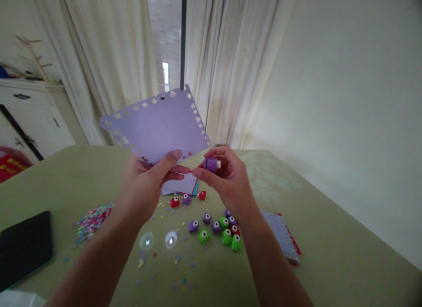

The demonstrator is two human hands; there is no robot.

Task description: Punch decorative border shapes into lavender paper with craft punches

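My left hand grips a light purple sheet of paper by its lower edge, thumb on top. The sheet is raised and tilted, with small star, heart and other shapes cut along its edges. A small purple craft punch with a white button is held between the fingers of my right hand, just off the sheet's lower right corner. Fingertips of both hands meet near a small red spot that I cannot make out. Below them lie several purple, green and red craft punches with eye-like tops.
More coloured paper lies behind my hands, and a stack of sheets sits at right. Punched confetti is piled at left near a black tablet-like slab. Two clear round pieces rest on the green tablecloth.
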